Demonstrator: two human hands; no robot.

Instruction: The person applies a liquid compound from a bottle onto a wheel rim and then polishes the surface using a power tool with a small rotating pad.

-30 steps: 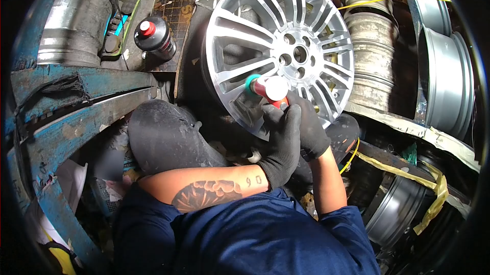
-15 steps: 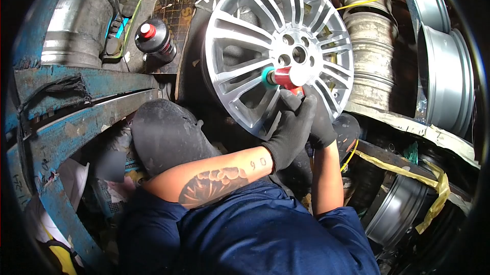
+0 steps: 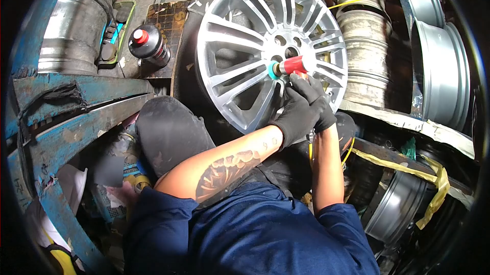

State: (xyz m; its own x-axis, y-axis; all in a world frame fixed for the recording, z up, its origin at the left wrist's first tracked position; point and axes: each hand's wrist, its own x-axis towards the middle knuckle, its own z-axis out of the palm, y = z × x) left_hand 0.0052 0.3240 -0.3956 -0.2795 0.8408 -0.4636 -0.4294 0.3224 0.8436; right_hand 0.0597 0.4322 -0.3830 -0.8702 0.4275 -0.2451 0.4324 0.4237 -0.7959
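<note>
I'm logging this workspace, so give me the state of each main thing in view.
Left hand: gloved, closed at the red tool's handle
Right hand: gloved, closed at the same handle
Red tool: held; whether running, unclear
Wheel: spoked face toward the camera
Bottle: upright, capped
Rim stack: piled, surfaces stained

The tool (image 3: 293,65) is red, wheel (image 3: 270,50) silver, gloves (image 3: 296,119) black.

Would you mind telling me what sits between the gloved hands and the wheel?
In the head view, a red tool with a green disc sits between the gloved hands and the wheel.
</note>
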